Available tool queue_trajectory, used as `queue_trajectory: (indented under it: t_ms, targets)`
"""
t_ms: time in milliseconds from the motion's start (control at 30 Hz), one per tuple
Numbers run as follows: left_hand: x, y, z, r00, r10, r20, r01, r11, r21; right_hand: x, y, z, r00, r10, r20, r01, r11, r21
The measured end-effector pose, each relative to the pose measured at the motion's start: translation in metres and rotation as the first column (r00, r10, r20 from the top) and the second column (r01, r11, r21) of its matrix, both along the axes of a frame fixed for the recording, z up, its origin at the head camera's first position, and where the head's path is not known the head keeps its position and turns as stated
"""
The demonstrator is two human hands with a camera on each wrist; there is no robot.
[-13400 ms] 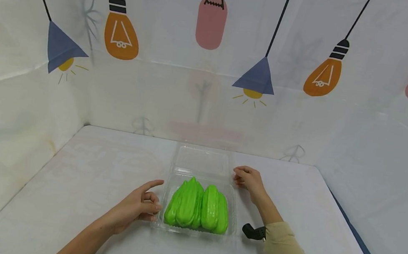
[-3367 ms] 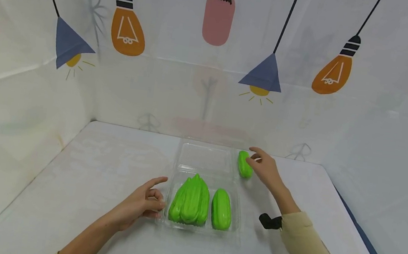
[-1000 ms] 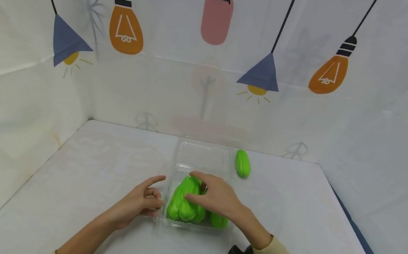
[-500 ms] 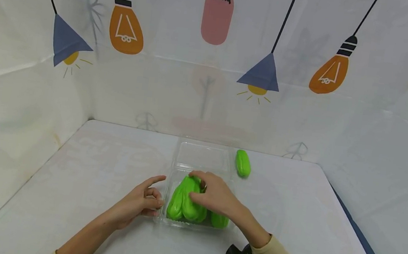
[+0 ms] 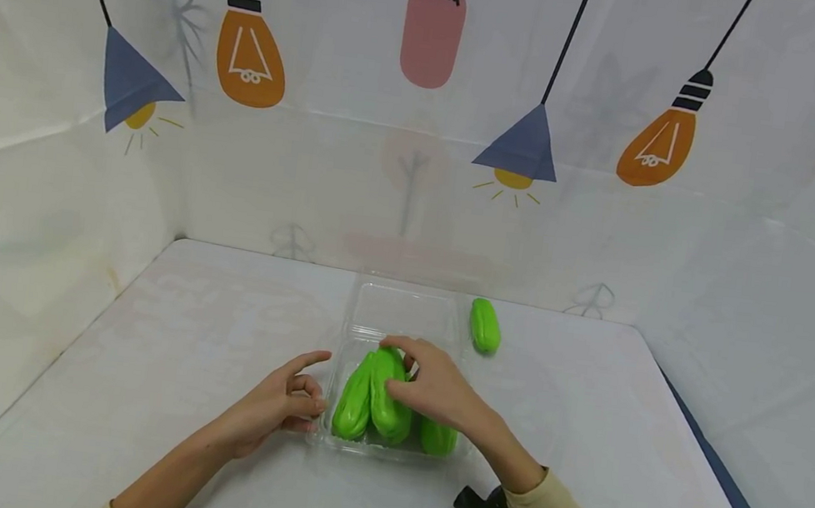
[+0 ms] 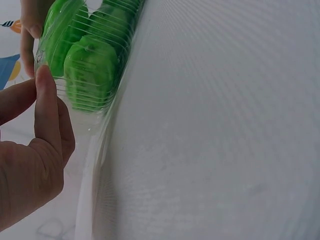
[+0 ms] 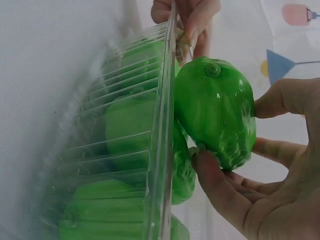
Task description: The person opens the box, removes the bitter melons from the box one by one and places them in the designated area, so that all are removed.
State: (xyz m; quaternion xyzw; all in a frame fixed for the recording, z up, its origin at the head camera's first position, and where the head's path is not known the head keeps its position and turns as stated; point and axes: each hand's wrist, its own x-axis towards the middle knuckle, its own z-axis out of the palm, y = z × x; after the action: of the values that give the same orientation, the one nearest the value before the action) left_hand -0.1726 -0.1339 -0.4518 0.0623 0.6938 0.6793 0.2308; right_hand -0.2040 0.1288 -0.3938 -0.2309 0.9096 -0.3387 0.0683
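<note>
My right hand (image 5: 441,388) pinches a glossy green ribbed fruit, like a small green papaya (image 7: 215,110), between thumb and fingers. In the right wrist view this fruit stands above the rim of a clear plastic clamshell box (image 7: 162,115). Inside the box lie a fruit at the left (image 5: 354,403) and another at the right (image 5: 438,438); one more sits low between them, mostly covered by the held one. My left hand (image 5: 280,407) stays at the box's left side, thumb and finger pinching its rim. A further green fruit (image 5: 485,327) lies outside on the table.
The box's clear lid (image 5: 408,313) is folded back flat behind it. A white table (image 5: 217,333) bears everything, with a printed white curtain (image 5: 416,179) along its back and sides. A black strap piece (image 5: 480,507) sticks out by my right sleeve.
One fruit went from the box to the table behind right. My right hand returned to the box, gripped another and, over the last second, raised it slightly from the cluster. My left hand stayed put.
</note>
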Motion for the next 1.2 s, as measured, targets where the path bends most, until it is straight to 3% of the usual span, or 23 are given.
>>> queue_trajectory:
  t_ms: [267, 867, 1200]
  targets:
    - [0.0, 0.0, 0.0, 1.0, -0.003, 0.003, 0.003, 1.0, 0.006, -0.004, 0.003, 0.003, 1.0, 0.01, 0.021, -0.01, 1.0, -0.029]
    - [0.0, 0.0, -0.001, 1.0, -0.003, 0.002, 0.003, 1.0, 0.003, -0.017, 0.021, 0.007, 0.994, -0.053, 0.094, 0.063, 0.992, -0.105]
    - [-0.001, 0.001, 0.0, 1.0, 0.005, 0.014, -0.005, 1.0, -0.001, -0.027, 0.034, 0.006, 0.994, -0.077, 0.08, 0.085, 0.991, -0.099]
